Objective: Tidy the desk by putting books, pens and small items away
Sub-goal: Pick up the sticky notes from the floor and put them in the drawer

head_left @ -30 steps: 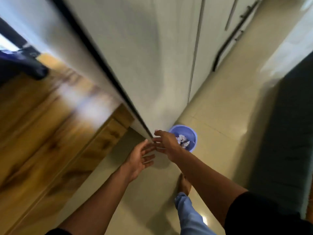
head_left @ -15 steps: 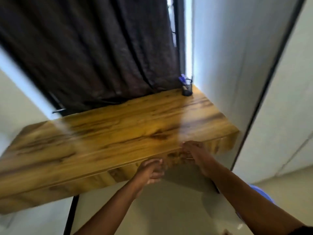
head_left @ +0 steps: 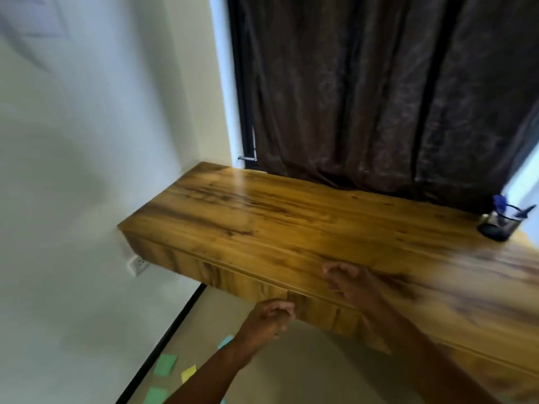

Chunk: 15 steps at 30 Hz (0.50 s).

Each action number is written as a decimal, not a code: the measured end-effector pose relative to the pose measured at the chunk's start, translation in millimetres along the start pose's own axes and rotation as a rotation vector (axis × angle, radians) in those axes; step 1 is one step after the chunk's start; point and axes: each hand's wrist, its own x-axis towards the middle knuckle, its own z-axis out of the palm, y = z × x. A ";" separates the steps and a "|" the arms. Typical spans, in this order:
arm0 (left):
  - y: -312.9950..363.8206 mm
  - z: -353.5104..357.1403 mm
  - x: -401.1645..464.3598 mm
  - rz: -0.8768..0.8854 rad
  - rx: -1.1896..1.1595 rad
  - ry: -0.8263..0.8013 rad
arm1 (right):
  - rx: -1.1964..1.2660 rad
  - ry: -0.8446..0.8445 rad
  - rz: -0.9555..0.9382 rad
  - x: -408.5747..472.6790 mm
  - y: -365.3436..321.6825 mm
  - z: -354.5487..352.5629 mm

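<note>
A wooden desk fixed to the wall fills the middle of the view, its top bare except for a dark pen holder with blue pens at the far right corner. My left hand hovers just in front of the desk's front face with loosely curled fingers and holds nothing. My right hand is over the front edge of the desk top, fingers also loosely curled and empty. Several green and yellow sticky notes lie on the floor under the desk's left part.
A dark curtain hangs behind the desk. A white wall with a power socket stands to the left. A black strip runs along the floor by the wall.
My view has swung left from the blue bin on the floor to the desk and on to its left end. Both hands stayed low near the desk's front edge.
</note>
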 end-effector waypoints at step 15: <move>-7.1 -51.6 80.7 0.027 0.330 0.385 | -0.608 -0.394 -0.188 160.0 17.0 78.7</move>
